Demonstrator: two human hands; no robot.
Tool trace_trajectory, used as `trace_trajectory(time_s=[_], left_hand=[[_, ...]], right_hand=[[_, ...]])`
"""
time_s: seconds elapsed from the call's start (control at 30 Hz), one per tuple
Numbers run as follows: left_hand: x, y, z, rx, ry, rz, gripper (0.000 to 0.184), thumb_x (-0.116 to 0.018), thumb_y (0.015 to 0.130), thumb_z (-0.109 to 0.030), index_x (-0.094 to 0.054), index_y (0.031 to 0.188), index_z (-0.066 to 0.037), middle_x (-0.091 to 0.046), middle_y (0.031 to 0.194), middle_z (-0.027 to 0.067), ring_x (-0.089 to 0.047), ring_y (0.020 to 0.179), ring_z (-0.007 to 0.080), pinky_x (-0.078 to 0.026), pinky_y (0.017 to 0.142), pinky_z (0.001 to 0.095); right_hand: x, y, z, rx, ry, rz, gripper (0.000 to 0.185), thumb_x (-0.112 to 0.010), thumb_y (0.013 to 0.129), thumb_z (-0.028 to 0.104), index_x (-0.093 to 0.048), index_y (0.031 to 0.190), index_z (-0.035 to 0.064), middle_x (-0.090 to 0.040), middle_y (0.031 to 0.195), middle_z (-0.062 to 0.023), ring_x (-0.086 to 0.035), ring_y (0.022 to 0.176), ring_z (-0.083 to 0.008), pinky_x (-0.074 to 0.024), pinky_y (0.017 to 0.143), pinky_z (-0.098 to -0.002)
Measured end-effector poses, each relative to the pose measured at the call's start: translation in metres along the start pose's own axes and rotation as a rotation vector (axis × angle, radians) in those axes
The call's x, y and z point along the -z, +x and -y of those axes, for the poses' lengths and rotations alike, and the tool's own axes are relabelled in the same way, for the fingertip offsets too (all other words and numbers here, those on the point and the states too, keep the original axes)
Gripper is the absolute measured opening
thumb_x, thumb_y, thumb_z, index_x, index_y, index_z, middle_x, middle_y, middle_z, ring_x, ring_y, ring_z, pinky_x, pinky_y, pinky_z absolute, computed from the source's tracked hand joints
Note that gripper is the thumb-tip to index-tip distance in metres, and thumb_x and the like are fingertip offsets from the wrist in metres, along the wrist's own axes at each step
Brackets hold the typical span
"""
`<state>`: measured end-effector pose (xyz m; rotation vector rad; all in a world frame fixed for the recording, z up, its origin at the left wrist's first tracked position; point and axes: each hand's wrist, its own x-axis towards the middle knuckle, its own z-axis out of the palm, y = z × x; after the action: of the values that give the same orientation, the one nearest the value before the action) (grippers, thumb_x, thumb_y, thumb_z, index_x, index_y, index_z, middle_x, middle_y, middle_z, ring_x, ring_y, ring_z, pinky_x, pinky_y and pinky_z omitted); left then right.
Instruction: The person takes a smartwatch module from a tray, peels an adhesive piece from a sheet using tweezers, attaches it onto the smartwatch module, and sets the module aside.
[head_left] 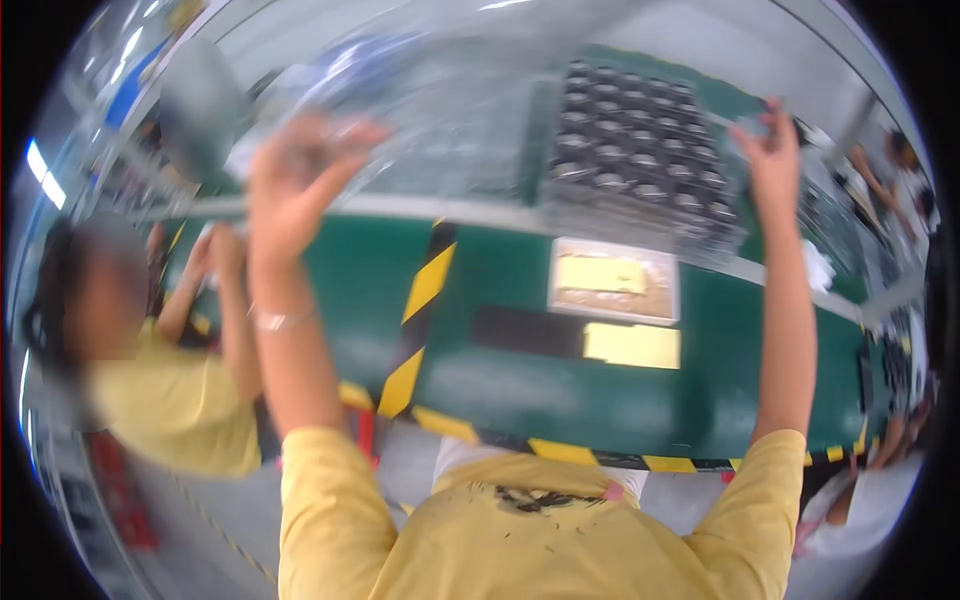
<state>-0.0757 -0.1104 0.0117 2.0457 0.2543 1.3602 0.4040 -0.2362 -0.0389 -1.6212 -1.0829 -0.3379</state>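
Note:
My left hand (290, 190) is raised at the upper left, blurred, with thumb and fingers apart beside clear plastic sheeting (430, 120); no object can be made out in it. At the upper right, my right hand (770, 155) has its thumb and fingers apart, close to the right edge of a clear tray of dark round parts (640, 140). Below the tray, a white-edged box (615, 305) holds a yellow piece. A yellow card (632, 345) and a dark flat strip (525, 332) lie on the green table (500, 395).
A co-worker (170, 400) in yellow sits at the left, hands raised near the table. Other people (905, 185) are at the far right. Black-and-yellow tape (420, 310) crosses the table and lines its front edge. A grey rail (400, 206) runs behind.

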Motion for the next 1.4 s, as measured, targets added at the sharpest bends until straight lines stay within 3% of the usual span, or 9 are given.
trace_trajectory(time_s=[0.2, 0.33, 0.5, 0.67, 0.8, 0.87, 1.03, 1.2, 1.4], left_hand=[[0.013, -0.001, 0.000, -0.162, -0.209, 0.242, 0.016, -0.067, 0.079, 0.003, -0.057, 0.090, -0.002, -0.067, 0.090, 0.0132, -0.067, 0.092, 0.0249, -0.051, 0.079, 0.0333], [0.038, -0.015, 0.002, 0.119, -0.448, 0.193, 0.026, -0.073, 0.075, 0.003, -0.056, 0.093, -0.006, -0.067, 0.102, 0.0182, -0.063, 0.104, 0.0297, -0.043, 0.101, 0.0461], [0.063, -0.003, 0.035, -0.174, -0.455, 0.063, 0.018, -0.067, 0.078, 0.006, -0.058, 0.088, -0.006, -0.067, 0.092, 0.0128, -0.065, 0.089, 0.0267, -0.051, 0.086, 0.0401], [0.039, 0.012, 0.072, 0.162, 0.029, -0.477, 0.037, -0.062, 0.090, -0.016, -0.054, 0.124, -0.006, -0.062, 0.117, 0.0135, -0.060, 0.107, 0.0237, -0.043, 0.095, 0.0396], [-0.006, 0.005, 0.094, 0.325, -0.094, -0.694, 0.050, -0.056, 0.094, -0.020, -0.039, 0.139, -0.005, -0.052, 0.130, 0.0149, -0.053, 0.112, 0.0207, -0.040, 0.095, 0.0330], [-0.042, -0.006, 0.098, 0.291, -0.147, -0.751, 0.050, -0.053, 0.095, -0.022, -0.038, 0.140, -0.006, -0.044, 0.138, 0.0148, -0.049, 0.118, 0.0214, -0.037, 0.100, 0.0331], [-0.123, -0.011, 0.087, 0.119, -0.010, -0.449, 0.046, -0.050, 0.096, -0.022, -0.041, 0.138, -0.006, -0.043, 0.140, 0.0158, -0.039, 0.130, 0.0280, -0.028, 0.109, 0.0391], [-0.170, -0.011, 0.076, 0.039, 0.431, 0.420, 0.046, -0.053, 0.094, -0.025, -0.047, 0.136, -0.006, -0.043, 0.142, 0.0199, -0.032, 0.136, 0.0370, -0.023, 0.113, 0.0452], [-0.205, 0.011, 0.095, -0.007, 0.656, 0.557, 0.048, -0.049, 0.094, -0.035, -0.050, 0.134, -0.009, -0.043, 0.143, 0.0168, -0.034, 0.136, 0.0355, -0.024, 0.112, 0.0489]], right_hand=[[-0.038, 0.055, -0.023, -0.269, 0.625, 0.137, 0.098, -0.076, 0.076, 0.036, -0.020, 0.148, -0.0003, -0.039, 0.144, -0.0202, -0.034, 0.135, -0.0313, -0.0231, 0.107, -0.0404], [-0.024, 0.079, -0.072, -0.349, 0.852, 0.409, 0.056, -0.069, 0.086, 0.023, -0.046, 0.134, 0.0055, -0.053, 0.131, -0.0046, -0.046, 0.120, -0.0126, -0.0327, 0.093, -0.0267], [0.029, 0.066, -0.048, -0.096, 0.666, 0.331, 0.035, -0.068, 0.086, 0.011, -0.057, 0.119, 0.0073, -0.058, 0.120, 0.0011, -0.050, 0.105, -0.0059, -0.0354, 0.084, -0.0207], [0.087, -0.003, 0.069, 0.338, 0.153, -0.123, 0.018, -0.074, 0.081, 0.007, -0.068, 0.098, 0.0004, -0.066, 0.089, -0.0013, -0.059, 0.083, -0.0089, -0.0441, 0.074, -0.0233], [0.078, -0.079, 0.158, 0.967, -0.329, -0.089, 0.017, -0.070, 0.070, -0.004, -0.066, 0.085, 0.0023, -0.064, 0.075, -0.0078, -0.061, 0.070, -0.0243, -0.0474, 0.065, -0.0323], [0.065, -0.106, 0.158, 0.939, -0.353, 0.128, 0.025, -0.069, 0.063, 0.004, -0.069, 0.088, 0.0071, -0.062, 0.078, -0.0067, -0.059, 0.069, -0.0239, -0.0461, 0.059, -0.0327], [-0.003, -0.135, 0.108, 0.822, -0.566, 0.180, 0.009, -0.059, 0.067, 0.014, -0.059, 0.075, 0.0107, -0.051, 0.070, -0.0027, -0.054, 0.070, -0.0200, -0.0456, 0.056, -0.0318], [-0.053, -0.131, 0.057, 0.782, -0.676, 0.274, 0.015, -0.065, 0.068, 0.019, -0.057, 0.077, 0.0097, -0.055, 0.075, -0.0035, -0.058, 0.078, -0.0204, -0.0479, 0.062, -0.0322], [-0.059, -0.103, 0.043, 0.948, -0.443, 0.368, 0.034, -0.072, 0.067, 0.038, -0.057, 0.078, 0.0092, -0.054, 0.076, -0.0033, -0.057, 0.075, -0.0212, -0.0489, 0.060, -0.0333]])
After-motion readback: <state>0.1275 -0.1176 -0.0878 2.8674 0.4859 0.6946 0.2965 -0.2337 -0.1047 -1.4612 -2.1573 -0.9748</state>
